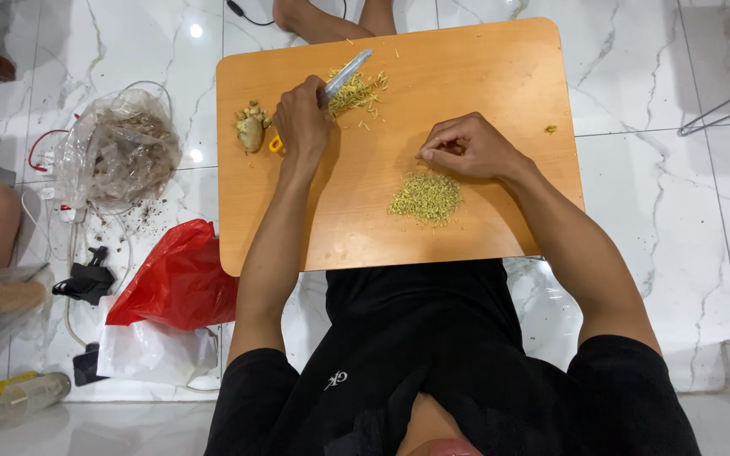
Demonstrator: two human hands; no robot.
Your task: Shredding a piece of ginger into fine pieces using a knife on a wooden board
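- On the orange-brown table point(483, 59), left hand point(302, 114) is closed in a full fist around a knife point(346, 74). Its yellow handle end pokes out below the fist, and the blade lies flat against the coarse shreds point(358, 93).
- Right hand point(466, 148) is curled, with the fingertips pinched together and resting on the table just above the fine chopped pile point(426, 198). Cannot tell if it pinches any bits.
- Risk: the blade could slip sideways on the dry, springy shreds, because they roll under a flat edge. The right hand is well apart from the blade now, so I judge cut risk low unless that hand moves in to steady the pile.
- Risk: a sweep of either forearm could scatter the fine pile off the near edge, since it sits between both arms.
- Risk: the ginger piece point(251, 128), just beside the left fist near the table's left edge, could get knocked to the floor.
- Risk: the table looks small and light, so hard chopping may shift it.
- Counts: two hands, one knife, two heaps of green-yellow shreds, one ginger piece, one stray bit point(550, 129) near the right edge.
- Floor, left: one clear plastic bag point(120, 152) of brown stuff and one red bag point(179, 279).
- Someone else's feet point(314, 21) are beyond the far edge.
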